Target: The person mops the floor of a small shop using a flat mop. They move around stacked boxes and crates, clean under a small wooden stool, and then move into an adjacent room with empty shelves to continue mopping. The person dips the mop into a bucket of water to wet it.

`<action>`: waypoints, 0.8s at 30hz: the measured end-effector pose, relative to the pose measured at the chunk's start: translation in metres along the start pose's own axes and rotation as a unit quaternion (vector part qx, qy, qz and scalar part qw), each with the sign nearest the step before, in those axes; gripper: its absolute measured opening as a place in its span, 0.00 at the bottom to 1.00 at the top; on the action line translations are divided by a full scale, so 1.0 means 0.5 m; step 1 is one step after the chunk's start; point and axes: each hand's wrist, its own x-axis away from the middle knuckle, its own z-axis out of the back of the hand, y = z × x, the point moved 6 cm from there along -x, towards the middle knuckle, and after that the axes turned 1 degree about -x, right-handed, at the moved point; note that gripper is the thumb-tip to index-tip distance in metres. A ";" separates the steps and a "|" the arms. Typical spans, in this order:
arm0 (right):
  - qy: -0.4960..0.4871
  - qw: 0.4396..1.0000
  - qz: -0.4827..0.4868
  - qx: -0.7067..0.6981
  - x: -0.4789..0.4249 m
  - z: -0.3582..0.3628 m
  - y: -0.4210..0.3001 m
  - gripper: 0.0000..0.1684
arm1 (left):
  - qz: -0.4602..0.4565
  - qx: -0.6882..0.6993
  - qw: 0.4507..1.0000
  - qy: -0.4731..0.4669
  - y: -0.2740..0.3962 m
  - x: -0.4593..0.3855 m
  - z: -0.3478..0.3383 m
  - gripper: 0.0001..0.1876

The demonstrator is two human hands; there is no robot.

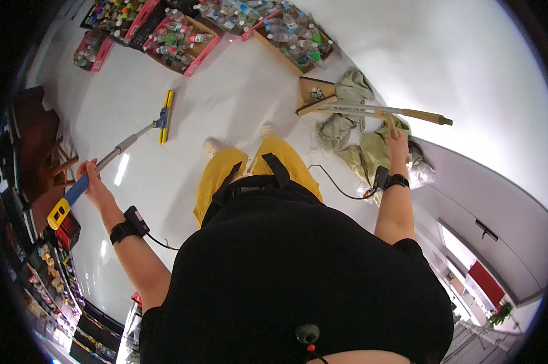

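Observation:
My left hand (pixel 91 184) grips the blue-and-yellow handle of a mop (pixel 127 144). The mop's yellow-edged head (pixel 166 117) rests on the floor ahead of my feet. Out to the other side, my right hand (pixel 397 148) is closed around a tan handle (pixel 389 123) belonging to a long-handled broom and dustpan set. A second pole with a tan grip (pixel 421 116) runs alongside it. The tan dustpan (pixel 317 90) holds some dark and light bits, and the broom head (pixel 317 105) lies across its mouth. Which pole joins which piece I cannot tell.
Crates and boxes of plastic bottles (pixel 296 38) line the floor ahead, among them a red-edged box (pixel 183 45). Green-grey sacks (pixel 374 145) lie by the white wall (pixel 456 59) on the right. At left are a wooden stool (pixel 64 159) and stocked shelves (pixel 51 282).

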 end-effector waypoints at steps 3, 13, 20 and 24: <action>-0.199 0.969 -0.053 -0.133 -0.062 -0.044 0.039 0.23 | 0.031 0.016 0.999 0.014 -0.028 -0.018 0.011 0.10; -0.202 0.926 0.011 -0.318 0.193 -0.091 -0.153 0.19 | 0.028 0.016 0.999 0.022 -0.040 -0.026 0.044 0.11; -0.205 0.918 0.004 -0.340 0.290 -0.051 -0.138 0.16 | -0.023 0.057 0.998 -0.001 -0.065 -0.055 0.065 0.11; -0.243 0.929 0.053 -0.275 0.363 -0.015 -0.232 0.16 | -0.021 0.050 0.998 0.016 -0.090 -0.082 0.090 0.11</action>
